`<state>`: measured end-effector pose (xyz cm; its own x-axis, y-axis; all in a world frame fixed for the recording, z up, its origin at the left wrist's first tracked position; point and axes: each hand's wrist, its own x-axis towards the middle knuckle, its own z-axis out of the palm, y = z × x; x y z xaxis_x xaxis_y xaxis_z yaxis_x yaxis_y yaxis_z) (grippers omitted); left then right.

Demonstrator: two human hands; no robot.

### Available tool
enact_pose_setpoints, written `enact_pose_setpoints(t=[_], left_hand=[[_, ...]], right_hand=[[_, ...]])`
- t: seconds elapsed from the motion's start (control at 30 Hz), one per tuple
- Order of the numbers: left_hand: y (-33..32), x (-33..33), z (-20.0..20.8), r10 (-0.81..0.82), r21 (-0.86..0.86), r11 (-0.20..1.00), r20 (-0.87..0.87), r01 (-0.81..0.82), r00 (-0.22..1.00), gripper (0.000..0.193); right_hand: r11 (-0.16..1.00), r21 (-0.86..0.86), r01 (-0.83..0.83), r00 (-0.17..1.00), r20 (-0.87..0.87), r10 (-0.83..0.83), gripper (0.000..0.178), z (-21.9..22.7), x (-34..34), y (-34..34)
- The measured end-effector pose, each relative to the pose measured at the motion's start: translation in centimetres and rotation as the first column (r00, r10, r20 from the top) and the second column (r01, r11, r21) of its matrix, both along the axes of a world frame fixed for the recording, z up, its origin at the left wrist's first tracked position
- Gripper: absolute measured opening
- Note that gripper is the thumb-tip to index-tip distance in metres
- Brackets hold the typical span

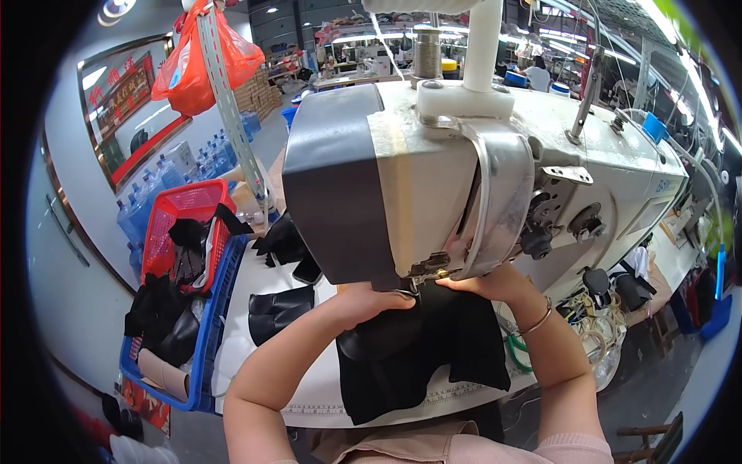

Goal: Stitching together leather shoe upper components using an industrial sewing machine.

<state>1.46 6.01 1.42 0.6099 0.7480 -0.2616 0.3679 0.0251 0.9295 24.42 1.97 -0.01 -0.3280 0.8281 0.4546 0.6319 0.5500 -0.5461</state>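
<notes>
A white and dark grey sewing machine (332, 185) stands over a black fabric piece (421, 371). The fabric lies under the needle area (417, 288), and its lower part spreads over the table's near edge. My left hand (375, 303) holds the fabric just left of the needle, thumb pointing at it; the other fingers are mostly hidden behind the machine head. To the right of the needle my right hand (487, 284) also holds the fabric, its thumb stretched toward the needle and the rest partly covered. A bracelet (539, 317) circles my right wrist.
Left of the machine, black pieces (281, 313) lie on the white table (309, 398). A blue basket (202, 348) and a red basket (162, 213) with black scraps stand beside it. Tape rolls and clutter (595, 340) lie at the right. A red bag (209, 62) hangs from a post.
</notes>
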Motion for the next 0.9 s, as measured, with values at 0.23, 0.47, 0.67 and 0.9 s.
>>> enact_pose_setpoints(t=[0.23,0.47,0.67,0.9], left_hand=[[-0.2,0.2,0.9,-0.017,-0.013,1.0,-0.082,0.016,0.996,0.037],[1.0,-0.5,-0.6,-0.179,0.18,0.967,-0.014,0.178,0.984,0.034],[-1.4,-1.9,0.7,-0.121,0.253,0.954,-0.171,0.162,0.978,0.053],[-0.9,-2.9,-3.5,-0.207,0.1,0.973,-0.006,0.207,0.978,0.043]], right_hand=[[0.999,-0.019,0.036,0.993,-0.113,-0.038,0.046,0.1,0.1,-0.5],[0.999,-0.052,0.013,0.994,-0.105,-0.019,0.045,-0.3,0.3,0.0],[0.747,0.311,0.588,0.802,-0.347,-0.486,0.022,-2.1,0.5,-5.6],[0.84,0.0,0.542,0.748,-0.456,-0.483,0.052,-15.2,-6.2,-16.9]])
